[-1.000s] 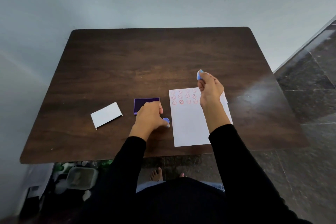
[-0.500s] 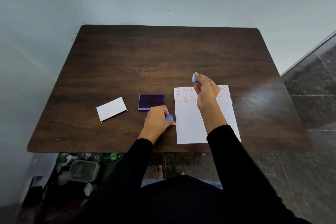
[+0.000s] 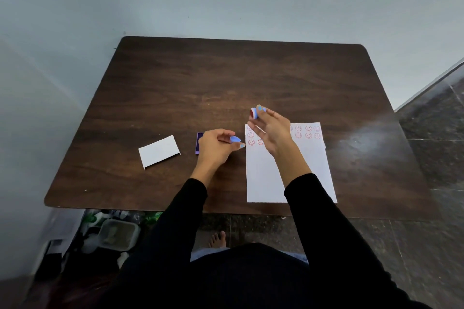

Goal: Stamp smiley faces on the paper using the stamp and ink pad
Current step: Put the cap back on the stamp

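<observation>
A white paper (image 3: pixel 266 173) lies on the dark wooden table (image 3: pixel 226 83), with rows of red smiley faces along its top edge. My right hand (image 3: pixel 272 130) is raised above the paper's upper left part and pinches a small blue round stamp (image 3: pixel 254 113), its red inked face turned to the left. My left hand (image 3: pixel 216 148) hovers just left of the paper and holds a small blue cap (image 3: pixel 235 139). The purple ink pad (image 3: pixel 199 143) lies mostly hidden behind my left hand.
A white lid or card (image 3: pixel 159 151) lies on the table left of the ink pad. Under the table's near edge are plastic containers and bottles (image 3: pixel 115 231) and a bare foot (image 3: pixel 218 238). A wall stands behind and to the left; dark tiled floor lies to the right.
My left hand has lifted off the table with the blue cap and moved toward the right hand. The right hand has turned the stamp so its red face shows.
</observation>
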Action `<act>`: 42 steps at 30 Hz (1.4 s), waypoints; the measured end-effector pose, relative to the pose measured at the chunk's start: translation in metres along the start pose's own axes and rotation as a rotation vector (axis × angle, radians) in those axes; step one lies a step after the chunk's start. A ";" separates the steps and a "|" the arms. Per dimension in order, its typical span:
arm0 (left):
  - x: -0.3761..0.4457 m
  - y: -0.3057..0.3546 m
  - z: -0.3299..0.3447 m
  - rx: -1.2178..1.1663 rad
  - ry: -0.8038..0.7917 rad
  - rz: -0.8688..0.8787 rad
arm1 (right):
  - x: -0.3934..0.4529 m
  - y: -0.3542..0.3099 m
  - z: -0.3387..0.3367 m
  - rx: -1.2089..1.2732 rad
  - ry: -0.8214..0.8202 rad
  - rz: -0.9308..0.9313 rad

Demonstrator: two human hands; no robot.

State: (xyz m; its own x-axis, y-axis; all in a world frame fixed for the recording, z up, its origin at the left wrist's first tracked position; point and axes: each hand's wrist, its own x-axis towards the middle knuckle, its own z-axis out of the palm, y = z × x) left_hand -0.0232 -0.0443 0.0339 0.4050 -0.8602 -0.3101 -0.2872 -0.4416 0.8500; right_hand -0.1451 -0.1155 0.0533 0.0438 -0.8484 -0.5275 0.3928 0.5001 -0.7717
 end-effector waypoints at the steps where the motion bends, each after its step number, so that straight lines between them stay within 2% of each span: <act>1: 0.001 0.000 -0.001 -0.007 0.005 0.003 | 0.000 0.004 0.002 -0.041 -0.026 0.002; 6: 0.001 -0.004 -0.003 -0.035 0.053 0.058 | 0.000 0.020 0.009 -0.326 -0.104 -0.024; 11: 0.001 -0.007 -0.005 -0.059 0.074 0.091 | -0.003 0.028 0.014 -0.433 -0.173 -0.034; 22: 0.001 -0.013 -0.009 -0.138 0.164 0.079 | -0.003 0.031 0.014 -0.329 -0.224 0.007; 30: 0.000 -0.016 -0.010 -0.123 0.144 0.133 | -0.003 0.034 0.013 -0.426 -0.281 -0.066; 42: -0.001 -0.021 -0.013 -0.198 0.158 0.123 | 0.001 0.030 0.009 -0.448 -0.334 0.011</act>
State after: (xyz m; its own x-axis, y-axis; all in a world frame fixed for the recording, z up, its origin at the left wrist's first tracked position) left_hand -0.0061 -0.0306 0.0220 0.5126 -0.8467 -0.1424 -0.1734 -0.2646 0.9487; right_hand -0.1247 -0.1026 0.0330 0.3632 -0.8152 -0.4512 -0.0347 0.4721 -0.8809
